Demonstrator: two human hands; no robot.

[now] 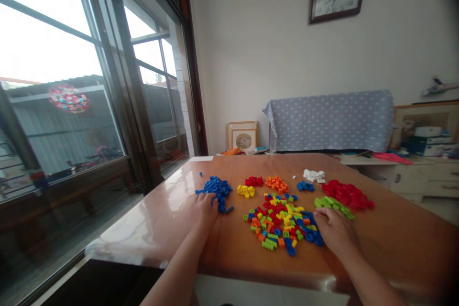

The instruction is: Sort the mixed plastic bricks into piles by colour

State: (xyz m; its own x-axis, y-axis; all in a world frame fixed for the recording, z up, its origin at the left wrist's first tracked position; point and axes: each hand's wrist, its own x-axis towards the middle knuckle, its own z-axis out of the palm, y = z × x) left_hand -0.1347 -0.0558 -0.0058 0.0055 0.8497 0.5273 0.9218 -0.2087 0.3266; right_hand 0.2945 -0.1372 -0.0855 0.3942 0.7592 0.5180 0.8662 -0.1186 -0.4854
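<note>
My left hand (205, 209) is at the near left edge of a pile of blue toy bricks (219, 186), its fingers bent down against the pile. Whatever those fingers hold, if anything, is hidden. My right hand (336, 230) rests between a heap of mixed-colour bricks (278, 217) and a row of lime green bricks (332, 204). Its fingers are curled together, and I cannot make out what is in them. Several blue pieces (315, 235) of the mixed heap lie right beside this hand.
Behind the heap lie small groups of yellow bricks (245, 191), red bricks (254, 181), orange bricks (276, 183), blue bricks (305, 186) and white bricks (313, 175). A larger red pile (347, 194) is at right. The brown table (398, 244) has a glossy cover; a glass door (118, 81) stands left.
</note>
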